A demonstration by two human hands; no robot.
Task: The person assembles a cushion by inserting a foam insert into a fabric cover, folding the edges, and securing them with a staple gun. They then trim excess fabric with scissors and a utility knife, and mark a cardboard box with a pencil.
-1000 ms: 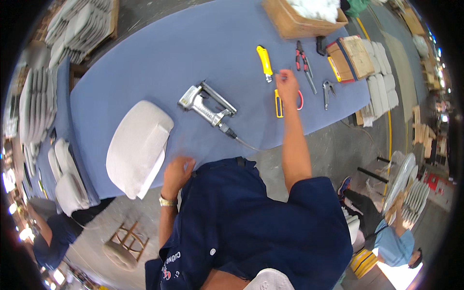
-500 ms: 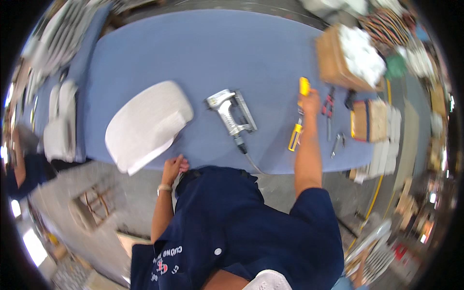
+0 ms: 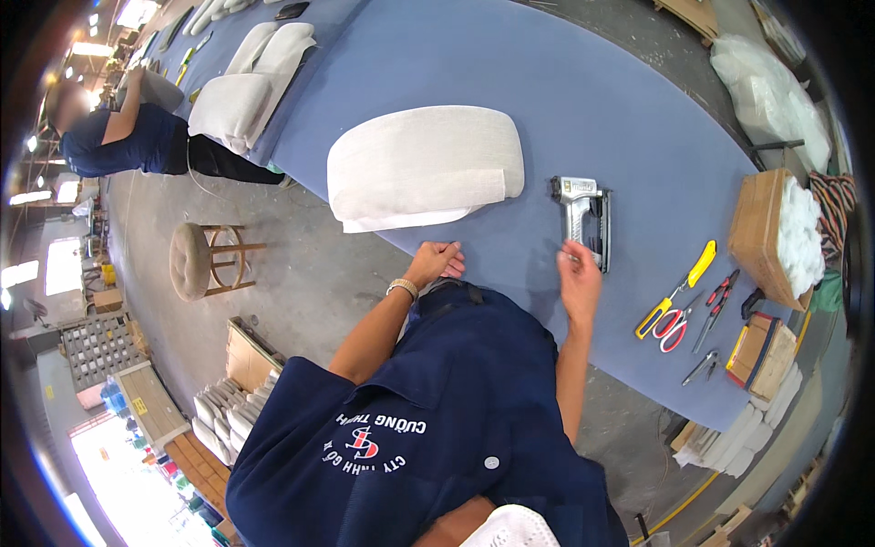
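My left hand [image 3: 440, 262] is at the near table edge by my waist, empty, its fingers loosely bent and slightly apart. Just beyond it lies a padded cushion [image 3: 424, 164] covered in pale fabric, with a loose flap along its near side. My right hand [image 3: 581, 284] is at the near end of a silver staple gun [image 3: 578, 214], fingers loosely bent and not closed around it. Whether the fingertips touch the gun I cannot tell. To the right lie a yellow-handled cutter [image 3: 701, 264], a yellow-handled screwdriver [image 3: 652, 319] and red-handled scissors [image 3: 674, 328].
Farther right lie red-and-black pliers [image 3: 722, 296], a small metal tool [image 3: 701, 366] and a cardboard box [image 3: 756, 228] of white stuffing. More cushions [image 3: 232, 105] sit at the left, near another person [image 3: 137, 137]. A round stool [image 3: 191, 262] stands on the floor.
My right hand has left the yellow-handled tools and come back leftward to the staple gun. The view has turned left, showing more of the stool and the other person.
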